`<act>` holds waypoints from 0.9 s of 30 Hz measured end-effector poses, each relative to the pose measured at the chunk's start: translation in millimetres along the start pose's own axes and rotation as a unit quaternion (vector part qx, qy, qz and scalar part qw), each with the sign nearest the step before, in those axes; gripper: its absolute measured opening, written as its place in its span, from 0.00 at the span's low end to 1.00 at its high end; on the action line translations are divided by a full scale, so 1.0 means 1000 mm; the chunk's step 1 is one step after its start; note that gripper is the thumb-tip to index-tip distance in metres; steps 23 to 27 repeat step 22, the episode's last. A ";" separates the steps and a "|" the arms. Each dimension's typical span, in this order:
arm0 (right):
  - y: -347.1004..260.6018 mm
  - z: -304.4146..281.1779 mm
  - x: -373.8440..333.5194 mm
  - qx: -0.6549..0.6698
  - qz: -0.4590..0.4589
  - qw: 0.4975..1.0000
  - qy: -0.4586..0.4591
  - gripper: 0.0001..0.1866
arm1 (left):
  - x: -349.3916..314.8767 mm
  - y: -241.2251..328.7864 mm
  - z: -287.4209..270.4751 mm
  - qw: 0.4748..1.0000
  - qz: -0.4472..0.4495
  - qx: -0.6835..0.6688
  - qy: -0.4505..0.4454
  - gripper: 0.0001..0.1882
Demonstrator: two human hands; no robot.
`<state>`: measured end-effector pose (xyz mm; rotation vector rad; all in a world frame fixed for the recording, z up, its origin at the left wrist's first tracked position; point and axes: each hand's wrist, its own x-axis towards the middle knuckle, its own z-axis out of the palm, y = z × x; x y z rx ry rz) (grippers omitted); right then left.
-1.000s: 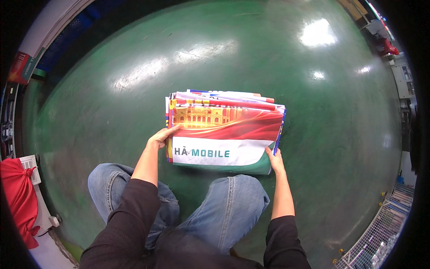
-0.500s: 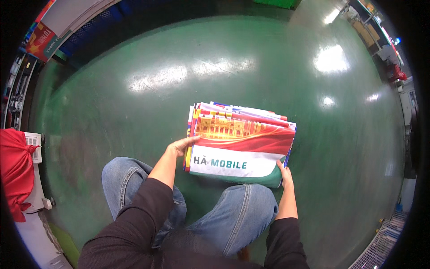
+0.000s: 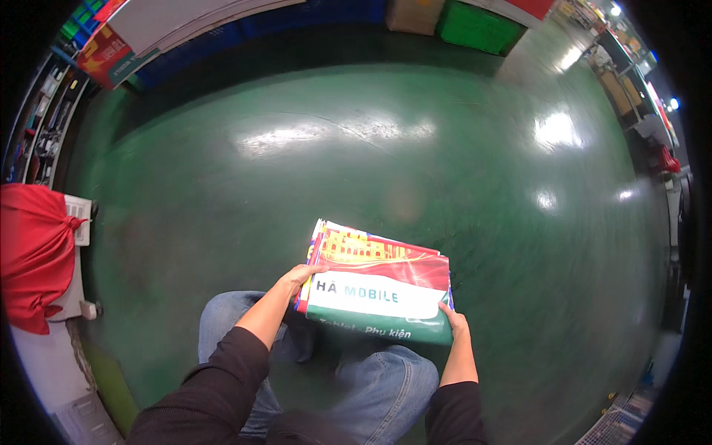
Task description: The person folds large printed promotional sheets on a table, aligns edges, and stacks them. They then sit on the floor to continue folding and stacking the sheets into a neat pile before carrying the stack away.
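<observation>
A thick stack of flat printed bags [image 3: 378,285], red, yellow, white and green, is held level above my knees. My left hand [image 3: 300,278] grips the stack's left edge with the thumb on top. My right hand [image 3: 454,320] holds the near right corner from the side and below. Both sleeves are black. My blue jeans [image 3: 386,386] show under the stack, and I seem to crouch or sit on the shiny green floor [image 3: 356,156].
A red cloth bundle [image 3: 33,252] lies on a white surface at the far left. Blue crates [image 3: 282,18], a green crate [image 3: 478,26] and a cardboard box stand along the far wall. Shelves and red items line the right side. A wire grid [image 3: 623,423] sits at lower right.
The view has tilted up and turned, so the stack now sits lower and further right in the picture. Both hands keep the same hold on the stack's edges.
</observation>
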<state>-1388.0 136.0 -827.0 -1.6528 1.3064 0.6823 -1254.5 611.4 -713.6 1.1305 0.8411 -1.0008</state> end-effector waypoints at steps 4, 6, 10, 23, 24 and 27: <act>-0.012 -0.013 -0.016 0.037 -0.036 0.996 -0.077 0.41 | -0.066 0.012 0.043 0.997 0.049 0.038 0.055 0.20; -0.017 -0.015 -0.023 0.066 -0.051 0.988 -0.130 0.40 | -0.098 0.010 0.065 0.990 0.111 0.056 0.073 0.20; -0.041 -0.034 -0.031 0.062 -0.095 0.978 -0.177 0.42 | -0.170 -0.004 0.124 0.966 0.213 0.069 0.131 0.26; -0.184 -0.152 0.027 0.134 -0.083 0.635 -0.756 0.48 | -0.325 -0.219 0.537 0.641 0.484 0.386 0.453 0.35; -0.184 -0.152 0.027 0.134 -0.083 0.635 -0.756 0.48 | -0.325 -0.219 0.537 0.641 0.484 0.386 0.453 0.35; -0.184 -0.152 0.027 0.134 -0.083 0.635 -0.756 0.48 | -0.325 -0.219 0.537 0.641 0.484 0.386 0.453 0.35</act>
